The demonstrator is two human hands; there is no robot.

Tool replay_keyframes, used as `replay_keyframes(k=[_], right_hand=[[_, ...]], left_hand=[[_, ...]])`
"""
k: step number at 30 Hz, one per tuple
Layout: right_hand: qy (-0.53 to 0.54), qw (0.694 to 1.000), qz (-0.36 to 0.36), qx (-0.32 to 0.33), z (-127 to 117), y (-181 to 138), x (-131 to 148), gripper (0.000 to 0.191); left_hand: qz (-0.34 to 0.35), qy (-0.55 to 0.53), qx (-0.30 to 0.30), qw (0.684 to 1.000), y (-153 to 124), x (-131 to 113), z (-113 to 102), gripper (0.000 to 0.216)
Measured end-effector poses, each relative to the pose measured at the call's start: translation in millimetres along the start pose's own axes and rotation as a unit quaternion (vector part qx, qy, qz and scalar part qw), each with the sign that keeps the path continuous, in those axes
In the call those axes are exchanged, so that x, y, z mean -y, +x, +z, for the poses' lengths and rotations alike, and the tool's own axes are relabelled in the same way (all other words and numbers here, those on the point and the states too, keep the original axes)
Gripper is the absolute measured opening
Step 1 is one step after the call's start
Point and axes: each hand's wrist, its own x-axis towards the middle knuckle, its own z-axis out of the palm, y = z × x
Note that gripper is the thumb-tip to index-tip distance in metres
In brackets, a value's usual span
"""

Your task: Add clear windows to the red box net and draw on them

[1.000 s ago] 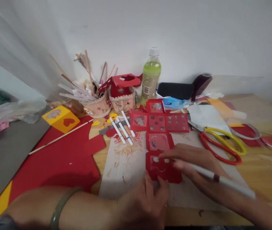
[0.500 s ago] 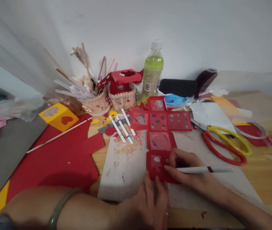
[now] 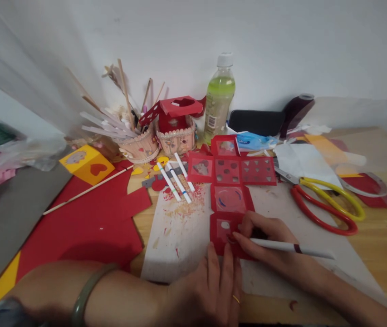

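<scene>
A red paper box net lies flat in cross form, with clear film over its cut-out windows. My right hand grips a white marker with a dark red band. Its tip touches or hovers just above the lowest panel; the fingers partly hide the spot. My left hand rests with fingers stretched out at that panel's bottom edge. Three capped white markers lie left of the net, on the white board. Paper scraps and coloured crumbs surround them.
Red-and-yellow-handled scissors lie at the right. Behind stand a green drink bottle, a dark phone and two decorated baskets. On the left are a yellow paper box, a wooden stick and red sheets.
My left fingers have stretched and shifted slightly right along the panel's edge. The marker tip has moved a little to the left. The whole view has shifted slightly.
</scene>
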Motion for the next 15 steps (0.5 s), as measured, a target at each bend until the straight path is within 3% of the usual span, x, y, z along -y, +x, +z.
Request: replay_keyframes(k=[15], right_hand=[[-0.001,1.0,-0.002,-0.001,1.4,1.1,1.8,0.028]], left_hand=[[0.026,-0.002,-0.016,1.0,0.0,5.0,2.3,0.026]])
